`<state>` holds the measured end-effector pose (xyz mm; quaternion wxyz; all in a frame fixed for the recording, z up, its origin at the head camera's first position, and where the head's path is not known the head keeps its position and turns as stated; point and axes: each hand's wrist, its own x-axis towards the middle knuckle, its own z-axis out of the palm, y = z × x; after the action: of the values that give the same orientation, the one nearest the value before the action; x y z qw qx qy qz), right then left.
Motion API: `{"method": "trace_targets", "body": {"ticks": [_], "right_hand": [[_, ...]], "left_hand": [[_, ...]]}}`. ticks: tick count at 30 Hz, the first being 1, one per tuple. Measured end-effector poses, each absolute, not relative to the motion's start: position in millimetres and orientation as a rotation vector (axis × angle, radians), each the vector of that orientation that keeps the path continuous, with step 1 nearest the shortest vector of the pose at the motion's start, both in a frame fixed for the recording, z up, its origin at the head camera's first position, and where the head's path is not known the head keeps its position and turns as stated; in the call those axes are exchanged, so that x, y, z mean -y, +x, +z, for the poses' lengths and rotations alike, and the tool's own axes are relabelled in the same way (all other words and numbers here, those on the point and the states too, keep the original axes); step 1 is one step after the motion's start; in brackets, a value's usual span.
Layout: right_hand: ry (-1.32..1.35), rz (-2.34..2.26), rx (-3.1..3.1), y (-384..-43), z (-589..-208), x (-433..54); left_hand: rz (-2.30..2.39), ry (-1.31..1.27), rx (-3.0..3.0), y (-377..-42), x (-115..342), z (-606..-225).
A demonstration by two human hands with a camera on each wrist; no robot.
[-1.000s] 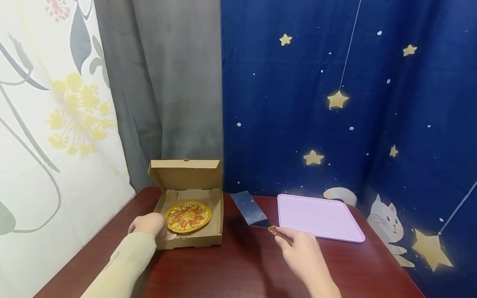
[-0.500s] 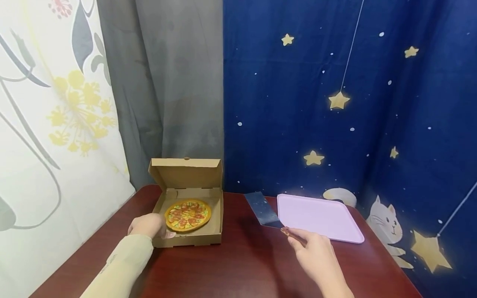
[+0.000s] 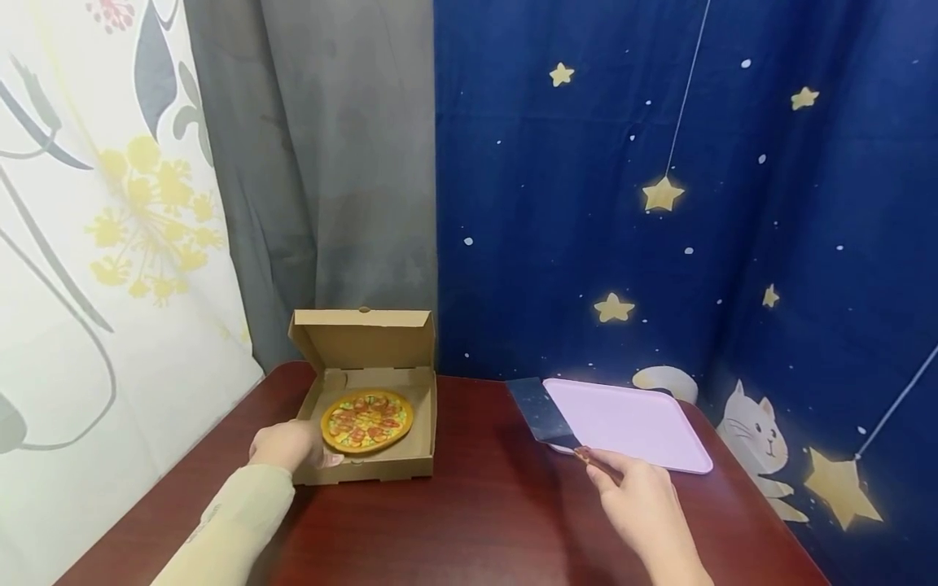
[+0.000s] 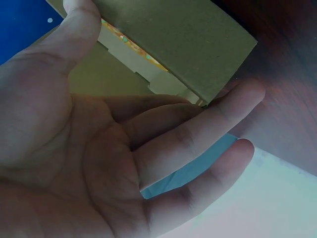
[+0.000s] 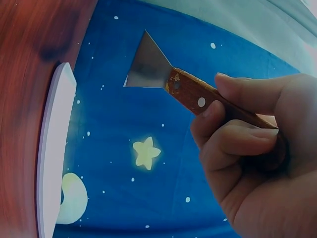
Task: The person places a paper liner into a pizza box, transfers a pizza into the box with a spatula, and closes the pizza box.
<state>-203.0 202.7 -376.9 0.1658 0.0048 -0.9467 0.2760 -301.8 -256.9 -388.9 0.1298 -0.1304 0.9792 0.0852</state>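
Far left, a raised lid point(image 3: 366, 348) hides some grey curtain point(image 3: 377, 163); the left hand point(image 3: 291, 446) loosely grips its box point(image 3: 399, 469), pizza point(image 3: 368, 422) inside; the right hand's point(image 3: 641, 496) curled fingers hold a turner point(image 3: 542, 412), masking the tray's point(image 3: 637, 427) left edge

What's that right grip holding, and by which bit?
The right grip holds a broad, flat-bladed metal spatula by its brown wooden handle.

A starry blue curtain point(image 3: 513, 203), gray curtain point(image 3: 374, 163) and floral curtain point(image 3: 95, 325) hang beside a reddish wooden table point(image 3: 484, 521) in what looks like a home.
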Motion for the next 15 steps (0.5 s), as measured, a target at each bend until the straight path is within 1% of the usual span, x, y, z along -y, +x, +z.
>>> {"method": "trace_targets", "body": {"ticks": [6,15], "right_hand": [[-0.004,0.777,2.693,-202.5,-377.3,-206.2],[-0.082,0.736,2.72,-201.5,-380.0,-218.6]], "left_hand": [[0.235,-0.374,-2.835,-298.1,254.7,-385.1],[0.24,-0.388,-2.842,-301.2,256.7,-387.0]]}}
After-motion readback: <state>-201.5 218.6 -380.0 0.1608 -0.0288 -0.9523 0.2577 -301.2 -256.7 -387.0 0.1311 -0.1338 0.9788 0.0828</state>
